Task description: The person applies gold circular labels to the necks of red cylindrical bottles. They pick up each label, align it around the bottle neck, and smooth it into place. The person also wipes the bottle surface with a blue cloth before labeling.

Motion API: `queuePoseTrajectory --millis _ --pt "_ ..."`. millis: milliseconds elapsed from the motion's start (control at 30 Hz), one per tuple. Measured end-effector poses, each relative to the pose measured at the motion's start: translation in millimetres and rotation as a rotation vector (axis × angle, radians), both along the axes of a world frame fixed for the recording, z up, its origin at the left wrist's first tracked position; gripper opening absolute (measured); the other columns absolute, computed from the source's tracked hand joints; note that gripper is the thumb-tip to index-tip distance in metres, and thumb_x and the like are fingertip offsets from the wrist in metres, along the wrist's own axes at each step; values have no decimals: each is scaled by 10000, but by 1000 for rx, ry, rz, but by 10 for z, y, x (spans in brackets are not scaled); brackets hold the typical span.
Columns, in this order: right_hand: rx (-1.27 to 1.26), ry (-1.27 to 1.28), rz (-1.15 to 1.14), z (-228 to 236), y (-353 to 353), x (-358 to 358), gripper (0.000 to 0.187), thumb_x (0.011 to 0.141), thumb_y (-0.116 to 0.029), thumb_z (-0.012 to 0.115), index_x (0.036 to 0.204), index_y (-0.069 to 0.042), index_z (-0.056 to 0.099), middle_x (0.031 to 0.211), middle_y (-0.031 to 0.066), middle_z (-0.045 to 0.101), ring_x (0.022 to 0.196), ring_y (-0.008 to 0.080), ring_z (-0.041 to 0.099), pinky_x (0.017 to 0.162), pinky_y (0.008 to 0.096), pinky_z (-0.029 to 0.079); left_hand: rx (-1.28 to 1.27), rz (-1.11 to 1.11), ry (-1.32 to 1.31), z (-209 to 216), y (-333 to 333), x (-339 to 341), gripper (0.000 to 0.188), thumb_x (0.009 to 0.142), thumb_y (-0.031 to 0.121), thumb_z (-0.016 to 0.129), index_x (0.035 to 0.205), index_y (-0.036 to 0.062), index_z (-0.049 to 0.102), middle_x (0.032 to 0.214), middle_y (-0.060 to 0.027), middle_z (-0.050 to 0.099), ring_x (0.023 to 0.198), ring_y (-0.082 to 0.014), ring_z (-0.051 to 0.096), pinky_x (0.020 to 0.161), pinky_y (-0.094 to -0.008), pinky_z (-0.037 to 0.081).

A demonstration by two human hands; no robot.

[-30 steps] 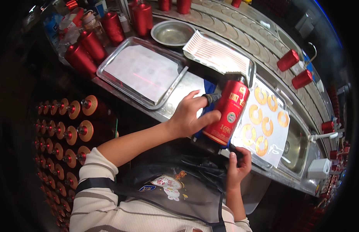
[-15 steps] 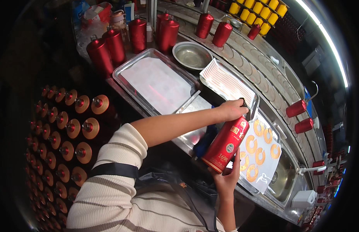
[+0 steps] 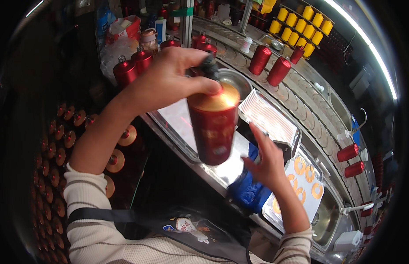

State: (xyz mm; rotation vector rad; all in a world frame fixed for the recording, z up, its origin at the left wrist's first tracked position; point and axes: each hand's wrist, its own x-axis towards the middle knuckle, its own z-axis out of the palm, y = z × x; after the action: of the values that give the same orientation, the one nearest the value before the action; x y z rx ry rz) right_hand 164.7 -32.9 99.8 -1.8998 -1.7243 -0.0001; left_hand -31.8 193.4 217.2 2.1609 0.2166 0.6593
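Observation:
My left hand (image 3: 175,77) is closed round the top of a red bottle (image 3: 213,132) with a gold shoulder. It holds the bottle upright in the air over the bench's front edge. A black piece (image 3: 209,67) shows at the bottle's neck, between fingers and thumb; what it is I cannot make out. Right of the bottle and apart from it, my right hand (image 3: 268,165) is open, thumb and fingers spread. Below that hand, a blurred blue thing (image 3: 250,191) sits at the bench edge. Gold rings (image 3: 309,174) lie on a white sheet in a tray to the right.
Behind the bottle are a metal tray (image 3: 169,127) with white paper, a steel bowl (image 3: 235,81) and a striped sheet (image 3: 268,115). More red bottles (image 3: 125,72) stand at the back left. Many gold-topped bottles (image 3: 115,160) fill the lower left. Beyond runs a conveyor (image 3: 297,94); a sink (image 3: 325,215) is at right.
My left hand has carried the bottle left and up, turning it from tilted to upright. My right hand has let go of its base and opened. The whole view has shifted slightly.

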Motion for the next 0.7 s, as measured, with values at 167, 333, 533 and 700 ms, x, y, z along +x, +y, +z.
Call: queuePoseTrajectory --millis 167,333,533,700 --pt "341 -121 -63 5 1826 634 571 819 -151 720 1339 -98 490 1073 203 614 934 410 649 750 482 524 678 413 -180 -204 693 -48 275 796 151 745 734 -27 545 724 -132 544 654 -277 514 651 -385 427" --pt "126 -176 -133 47 3204 784 530 883 -211 609 1397 -185 478 1092 214 613 971 428 647 800 518 524 636 560 -128 -430 1449 67 310 787 186 742 715 -19 520 739 -171 560 704 -362 543 683 -441 440" --pt "129 -137 -79 11 3725 1139 442 835 -444 699 1133 -127 623 1074 189 663 998 400 651 836 491 518 570 736 52 -360 1713 516 207 826 200 756 880 11 691 817 -114 701 753 -203 664 707 -336 499" --pt "-71 22 -17 80 4083 941 376 776 -461 749 901 -107 727 979 182 710 939 365 681 795 462 537 559 723 128 -491 2134 605 200 840 202 733 942 31 718 861 -121 730 792 -181 684 744 -329 512"
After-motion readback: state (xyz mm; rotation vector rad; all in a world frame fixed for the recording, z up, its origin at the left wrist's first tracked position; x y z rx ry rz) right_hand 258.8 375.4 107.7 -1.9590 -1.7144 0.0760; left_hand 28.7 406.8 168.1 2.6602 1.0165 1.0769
